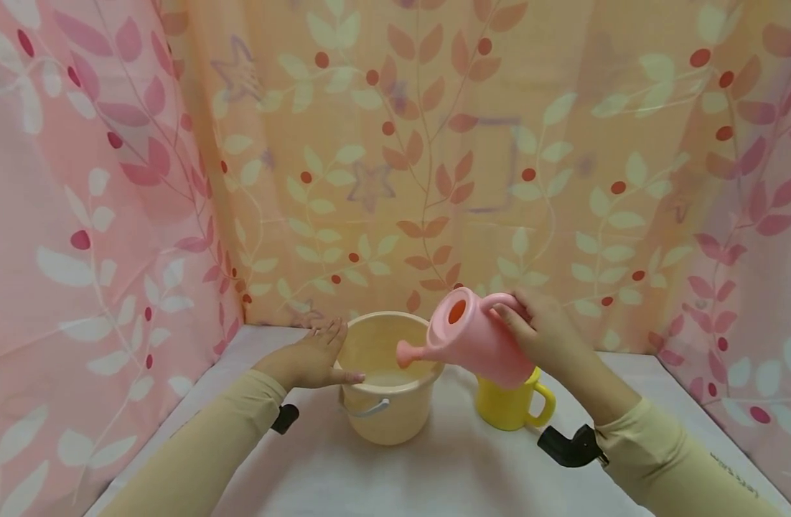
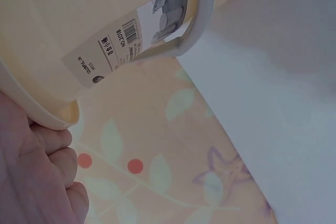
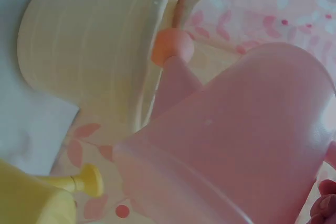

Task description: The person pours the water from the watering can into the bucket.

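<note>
My right hand grips the handle of a pink watering can, holding it tilted above the table. Its spout points left, and the round spout head is over the mouth of a cream bucket. On the bucket's left rim rests my left hand, thumb toward the front and fingers stretched toward the back. The left wrist view shows those fingers right at the rim, beside a printed label. The bucket stands upright.
Below the pink can, a yellow watering can stands on the white tabletop, its handle to the right. Its short spout shows in the right wrist view. Leaf-patterned cloth encloses the back and both sides.
</note>
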Demonstrator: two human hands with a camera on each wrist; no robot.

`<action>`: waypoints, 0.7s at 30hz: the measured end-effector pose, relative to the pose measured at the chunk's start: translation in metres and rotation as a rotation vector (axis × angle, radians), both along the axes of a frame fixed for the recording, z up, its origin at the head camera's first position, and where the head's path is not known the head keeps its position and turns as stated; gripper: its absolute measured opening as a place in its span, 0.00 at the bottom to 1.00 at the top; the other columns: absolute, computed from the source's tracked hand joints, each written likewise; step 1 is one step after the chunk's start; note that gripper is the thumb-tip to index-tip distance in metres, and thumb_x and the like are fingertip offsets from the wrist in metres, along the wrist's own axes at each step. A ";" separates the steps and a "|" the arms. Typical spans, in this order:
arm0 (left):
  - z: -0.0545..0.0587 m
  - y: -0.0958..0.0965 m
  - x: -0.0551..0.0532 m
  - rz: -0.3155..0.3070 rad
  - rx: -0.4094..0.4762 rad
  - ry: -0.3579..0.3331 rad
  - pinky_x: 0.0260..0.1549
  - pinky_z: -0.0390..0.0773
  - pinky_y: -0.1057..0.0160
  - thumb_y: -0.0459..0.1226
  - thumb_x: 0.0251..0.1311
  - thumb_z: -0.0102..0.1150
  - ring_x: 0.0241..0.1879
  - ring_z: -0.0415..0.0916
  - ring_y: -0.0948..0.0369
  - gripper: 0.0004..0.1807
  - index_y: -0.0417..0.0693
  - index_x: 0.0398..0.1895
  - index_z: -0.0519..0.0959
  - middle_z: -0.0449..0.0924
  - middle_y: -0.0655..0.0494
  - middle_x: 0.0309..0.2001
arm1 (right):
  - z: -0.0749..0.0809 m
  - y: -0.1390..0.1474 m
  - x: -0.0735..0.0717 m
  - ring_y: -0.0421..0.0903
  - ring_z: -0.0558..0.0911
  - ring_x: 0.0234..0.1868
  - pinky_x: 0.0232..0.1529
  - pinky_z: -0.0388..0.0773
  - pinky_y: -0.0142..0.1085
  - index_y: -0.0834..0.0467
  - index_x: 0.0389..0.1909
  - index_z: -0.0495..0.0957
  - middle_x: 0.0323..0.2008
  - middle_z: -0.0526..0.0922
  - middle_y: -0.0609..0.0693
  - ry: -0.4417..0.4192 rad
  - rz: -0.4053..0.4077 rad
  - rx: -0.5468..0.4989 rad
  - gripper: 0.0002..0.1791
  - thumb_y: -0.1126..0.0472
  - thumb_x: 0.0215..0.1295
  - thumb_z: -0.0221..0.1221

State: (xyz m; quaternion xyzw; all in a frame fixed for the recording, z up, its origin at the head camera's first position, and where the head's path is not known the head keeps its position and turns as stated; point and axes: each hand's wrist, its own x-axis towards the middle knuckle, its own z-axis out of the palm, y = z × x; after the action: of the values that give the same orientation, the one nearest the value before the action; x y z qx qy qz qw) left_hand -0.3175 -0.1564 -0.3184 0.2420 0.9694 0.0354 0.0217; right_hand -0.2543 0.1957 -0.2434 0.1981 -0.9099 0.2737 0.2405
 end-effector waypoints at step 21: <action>0.002 0.003 0.001 0.004 -0.012 0.000 0.66 0.43 0.48 0.71 0.50 0.42 0.70 0.37 0.48 0.60 0.32 0.69 0.42 0.39 0.37 0.70 | -0.069 0.055 0.017 0.41 0.71 0.33 0.27 0.79 0.30 0.59 0.50 0.73 0.32 0.72 0.44 0.030 -0.094 -0.562 0.15 0.55 0.69 0.48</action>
State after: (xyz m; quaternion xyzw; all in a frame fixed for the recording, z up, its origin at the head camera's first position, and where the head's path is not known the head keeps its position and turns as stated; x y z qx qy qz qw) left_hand -0.3161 -0.1537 -0.3164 0.2399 0.9701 0.0296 0.0232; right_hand -0.2371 0.2503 -0.3127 0.0854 -0.8030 0.5007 0.3119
